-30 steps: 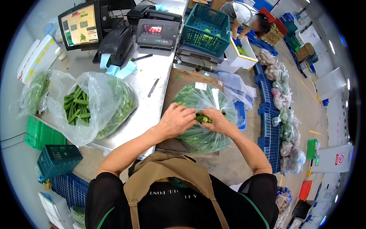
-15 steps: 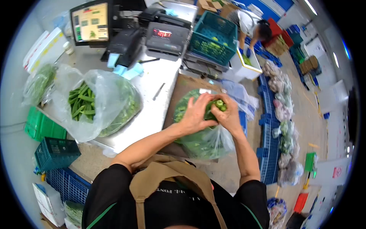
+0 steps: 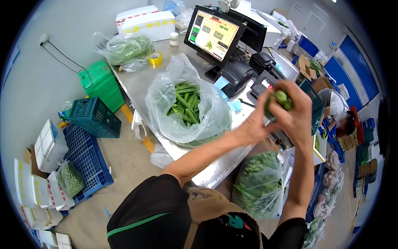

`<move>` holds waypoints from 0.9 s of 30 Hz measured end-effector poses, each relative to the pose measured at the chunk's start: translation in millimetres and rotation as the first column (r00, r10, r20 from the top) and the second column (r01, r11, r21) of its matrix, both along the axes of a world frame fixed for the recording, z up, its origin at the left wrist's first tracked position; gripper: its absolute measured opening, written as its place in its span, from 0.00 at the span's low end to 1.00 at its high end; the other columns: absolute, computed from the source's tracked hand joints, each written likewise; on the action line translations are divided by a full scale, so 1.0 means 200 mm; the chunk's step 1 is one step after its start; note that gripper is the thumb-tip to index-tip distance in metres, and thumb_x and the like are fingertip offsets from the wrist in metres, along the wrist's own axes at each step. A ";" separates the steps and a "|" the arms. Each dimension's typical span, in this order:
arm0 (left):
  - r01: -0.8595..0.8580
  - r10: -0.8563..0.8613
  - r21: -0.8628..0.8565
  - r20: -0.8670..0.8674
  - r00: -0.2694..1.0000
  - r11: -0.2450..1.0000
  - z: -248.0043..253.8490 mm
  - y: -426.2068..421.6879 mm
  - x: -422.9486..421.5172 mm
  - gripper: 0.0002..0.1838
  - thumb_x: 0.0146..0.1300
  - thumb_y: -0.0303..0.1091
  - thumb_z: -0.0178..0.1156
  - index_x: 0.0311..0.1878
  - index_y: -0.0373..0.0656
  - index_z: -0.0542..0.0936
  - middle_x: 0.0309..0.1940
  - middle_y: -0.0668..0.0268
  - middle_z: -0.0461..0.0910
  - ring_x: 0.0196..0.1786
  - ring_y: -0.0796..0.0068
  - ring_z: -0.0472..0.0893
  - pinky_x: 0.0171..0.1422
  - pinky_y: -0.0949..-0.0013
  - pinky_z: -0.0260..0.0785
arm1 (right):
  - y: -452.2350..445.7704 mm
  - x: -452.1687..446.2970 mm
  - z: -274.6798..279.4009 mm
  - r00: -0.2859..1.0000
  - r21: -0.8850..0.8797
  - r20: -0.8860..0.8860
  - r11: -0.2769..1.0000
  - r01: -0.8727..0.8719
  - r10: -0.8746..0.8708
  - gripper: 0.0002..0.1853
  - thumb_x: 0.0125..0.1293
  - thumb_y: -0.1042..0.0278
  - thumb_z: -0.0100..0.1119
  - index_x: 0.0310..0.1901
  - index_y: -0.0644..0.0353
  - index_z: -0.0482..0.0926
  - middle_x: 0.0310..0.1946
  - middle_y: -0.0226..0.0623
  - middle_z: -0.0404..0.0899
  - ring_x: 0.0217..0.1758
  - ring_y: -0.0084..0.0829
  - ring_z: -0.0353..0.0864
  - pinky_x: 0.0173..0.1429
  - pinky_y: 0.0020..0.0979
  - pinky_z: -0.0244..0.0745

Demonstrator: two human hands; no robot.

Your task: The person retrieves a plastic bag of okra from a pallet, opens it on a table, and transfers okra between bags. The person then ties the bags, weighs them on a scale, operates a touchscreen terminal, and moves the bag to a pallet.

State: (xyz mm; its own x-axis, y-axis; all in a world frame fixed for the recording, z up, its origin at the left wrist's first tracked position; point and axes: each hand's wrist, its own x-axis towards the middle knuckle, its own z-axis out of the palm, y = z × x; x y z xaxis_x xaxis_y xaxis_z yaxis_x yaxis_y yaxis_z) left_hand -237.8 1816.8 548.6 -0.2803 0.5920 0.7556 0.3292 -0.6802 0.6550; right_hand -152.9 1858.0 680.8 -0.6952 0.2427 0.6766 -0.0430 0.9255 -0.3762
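Both hands are raised together in front of the scale, partly smeared by motion. My right hand (image 3: pixel 296 112) is wrapped round a small bundle of green okra (image 3: pixel 282 99), its cut ends showing. The fingers of my left hand (image 3: pixel 253 126) close on the lower left side of the same bundle. Below them a full clear bag of green vegetables (image 3: pixel 259 186) sits on the brown board. To the left, on the steel table (image 3: pixel 203 172), an open plastic bag (image 3: pixel 159 99) shows loose okra (image 3: pixel 186 103) inside.
A monitor (image 3: pixel 213 35), a black printer (image 3: pixel 236 76) and yellow tape (image 3: pixel 155 58) stand on the table. Green crates (image 3: pixel 101 85) and a blue pallet (image 3: pixel 89 159) are at the left. A co-worker (image 3: pixel 338 108) bends over boxes at the right.
The view has swung left. Both hands have lifted the okra bundle up and away from the full bag, towards the scale.
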 end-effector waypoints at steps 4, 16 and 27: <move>-0.296 0.296 0.021 -0.122 0.947 0.955 0.05 -0.31 -0.50 0.51 0.57 0.30 0.69 0.75 0.38 0.43 0.68 0.46 0.61 0.71 0.56 0.63 0.73 0.58 0.59 | -0.13 -0.47 -0.06 0.947 0.017 -0.148 0.958 -0.285 0.285 0.15 0.49 0.71 0.66 0.40 0.65 0.78 0.34 0.41 0.79 0.33 0.33 0.81 0.40 0.31 0.77; -0.671 0.288 -0.471 -0.651 0.702 0.572 -0.50 -0.78 -1.01 0.38 0.52 0.20 0.55 0.70 0.32 0.59 0.69 0.45 0.62 0.72 0.49 0.62 0.76 0.58 0.53 | -0.11 -0.34 -0.88 0.967 0.090 0.052 0.963 -0.255 0.251 0.26 0.54 0.75 0.66 0.57 0.61 0.72 0.58 0.50 0.69 0.62 0.50 0.71 0.64 0.42 0.69; 0.266 -0.409 -0.312 -0.663 0.626 0.912 -0.34 -0.09 0.41 0.32 0.48 0.15 0.57 0.61 0.42 0.72 0.61 0.53 0.67 0.66 0.49 0.67 0.65 0.52 0.61 | 0.04 1.13 -0.95 0.563 -0.370 0.474 0.427 0.825 -0.677 0.09 0.52 0.81 0.47 0.29 0.70 0.80 0.26 0.49 0.81 0.31 0.43 0.82 0.39 0.38 0.76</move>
